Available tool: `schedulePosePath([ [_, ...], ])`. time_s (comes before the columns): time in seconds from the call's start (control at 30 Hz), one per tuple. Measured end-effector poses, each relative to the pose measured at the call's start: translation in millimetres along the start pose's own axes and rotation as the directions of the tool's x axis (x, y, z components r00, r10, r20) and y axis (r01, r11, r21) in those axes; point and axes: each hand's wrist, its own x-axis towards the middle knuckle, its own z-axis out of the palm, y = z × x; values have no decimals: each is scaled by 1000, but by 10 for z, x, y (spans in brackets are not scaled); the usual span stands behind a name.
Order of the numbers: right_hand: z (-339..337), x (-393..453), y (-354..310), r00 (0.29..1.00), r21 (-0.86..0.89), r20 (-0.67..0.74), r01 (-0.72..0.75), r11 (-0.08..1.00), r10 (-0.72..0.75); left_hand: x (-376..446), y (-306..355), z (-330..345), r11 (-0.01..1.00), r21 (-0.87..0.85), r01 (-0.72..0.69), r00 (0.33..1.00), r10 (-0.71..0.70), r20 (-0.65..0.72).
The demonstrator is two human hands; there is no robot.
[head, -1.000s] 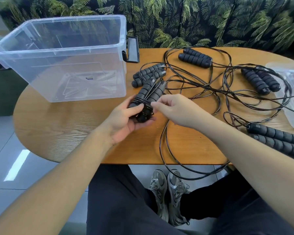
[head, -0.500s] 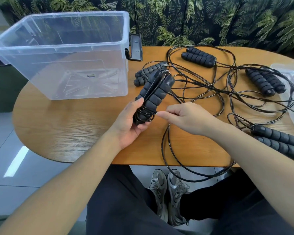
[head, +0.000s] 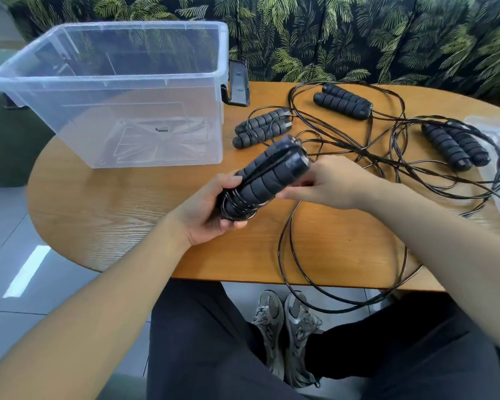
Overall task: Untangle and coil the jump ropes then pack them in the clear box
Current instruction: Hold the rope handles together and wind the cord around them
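Note:
My left hand (head: 211, 209) grips the lower end of a pair of black foam jump rope handles (head: 269, 171), with black cord wound several times round that end. My right hand (head: 326, 183) pinches the cord at the right side of the handles, above the table. The cord runs down from there in a long loop (head: 289, 255) over the table's front edge. The clear box (head: 119, 93) stands empty at the back left. Other handle pairs (head: 260, 128) (head: 341, 101) (head: 453, 145) lie among tangled cords (head: 387, 157) on the right half.
The round wooden table (head: 113, 209) carries everything. A black latch (head: 238, 83) hangs on the box's right end. A clear plastic bag (head: 499, 145) lies at the right edge. A leaf-patterned sofa backs the table. My legs and shoes are below the front edge.
The handle bundle has been lifted and tilted up toward the camera. My right hand moved from below the handles to their right side, carrying the cord round.

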Motion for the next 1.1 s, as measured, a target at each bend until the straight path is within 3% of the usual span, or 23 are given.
schedulePosePath([
  [0.2, -156, 162, -7, 998, -373, 53, -19, 928, 42, -73, 315, 138, 917, 361, 167, 986, -154, -64],
  [0.4, -313, 277, -116, 990, -122, 128, -46, 991, 62, -21, 410, 347, 676, 714, 185, 982, -104, -156],
  [0.5, -376, 296, -170, 990, -40, 132, -50, 998, 55, 19, 333, 420, 594, 784, 180, 981, -54, -185],
  [0.7, -405, 230, -359, 993, -51, -5, -121, 991, 121, 49, 173, 358, 683, 721, 114, 973, 71, -221],
  [0.8, -339, 182, -479, 983, -92, -112, -158, 983, 148, 62, 39, 306, 704, 710, 16, 956, 197, -217],
  [0.9, -228, 121, -561, 978, -83, -141, -168, 982, 156, 60, -112, 242, 799, 595, -85, 912, 304, -277],
  [1.0, -65, 61, -588, 976, 21, -124, -177, 984, 178, 72, -190, 196, 872, 465, -156, 869, 344, -354],
  [1.1, 76, 44, -534, 947, 160, -198, -224, 962, 253, 98, -200, 185, 885, 431, -175, 853, 355, -382],
])
